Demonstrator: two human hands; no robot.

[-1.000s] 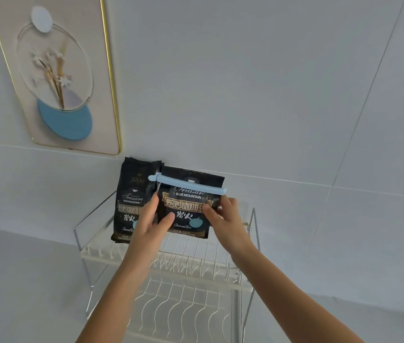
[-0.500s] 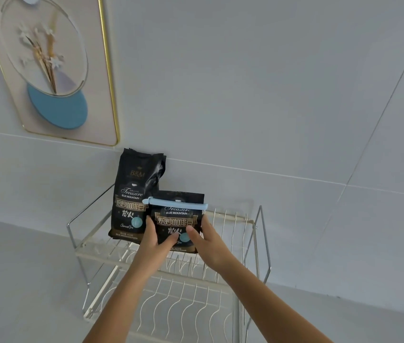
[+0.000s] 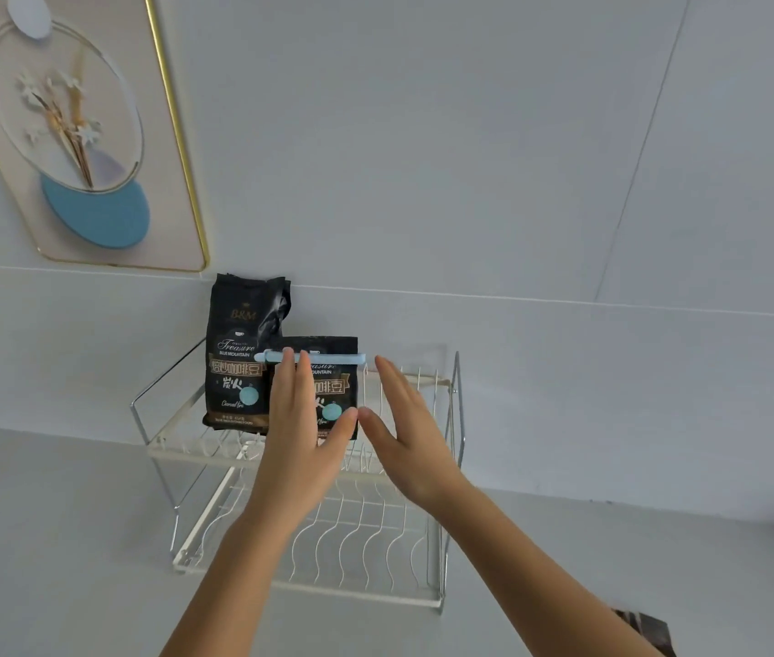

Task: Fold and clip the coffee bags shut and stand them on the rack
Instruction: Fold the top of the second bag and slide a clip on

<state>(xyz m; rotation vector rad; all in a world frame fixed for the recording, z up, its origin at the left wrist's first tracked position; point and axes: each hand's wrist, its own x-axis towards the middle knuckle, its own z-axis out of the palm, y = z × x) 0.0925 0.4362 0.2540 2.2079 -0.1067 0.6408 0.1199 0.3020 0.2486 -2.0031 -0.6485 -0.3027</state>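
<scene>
The clipped coffee bag (image 3: 328, 395) stands on the top of the rack (image 3: 441, 386), mid-frame, its blue clip (image 3: 318, 357) lying flat across. The left hand (image 3: 302, 419), spread, covers it (nearer); the right hand (image 3: 411, 431), spread too, hovers beside.

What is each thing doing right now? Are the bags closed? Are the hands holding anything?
Clipped coffee bag: folded shut, upright on the top shelf.
Blue clip: clamped across its fold.
Tall coffee bag: upright, no clip, top crumpled.
Rack: upright, lower shelf bare.
Left hand: open, holding nothing.
Right hand: open, holding nothing.
</scene>
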